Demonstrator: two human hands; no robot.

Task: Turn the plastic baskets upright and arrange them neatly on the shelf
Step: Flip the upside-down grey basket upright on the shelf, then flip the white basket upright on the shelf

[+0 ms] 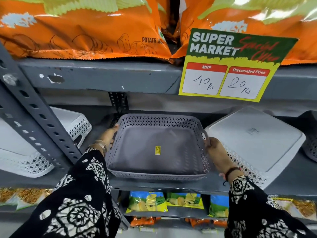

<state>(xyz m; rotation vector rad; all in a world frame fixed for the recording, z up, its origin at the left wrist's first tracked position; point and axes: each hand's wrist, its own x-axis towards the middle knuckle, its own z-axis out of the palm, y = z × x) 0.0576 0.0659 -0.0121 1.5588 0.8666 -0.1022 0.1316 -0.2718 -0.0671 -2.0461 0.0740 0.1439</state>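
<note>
The grey basket (157, 146) sits upright mid-shelf (171, 186); the left hand (109, 134) clasps its left rim, the right hand (215, 150) grips its right handle. White baskets (257, 140) lie overturned on either side.

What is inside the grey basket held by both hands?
Only a small yellow price sticker lies on the floor of the grey basket; otherwise it is empty. The near inner wall is hidden by the rim.
</note>
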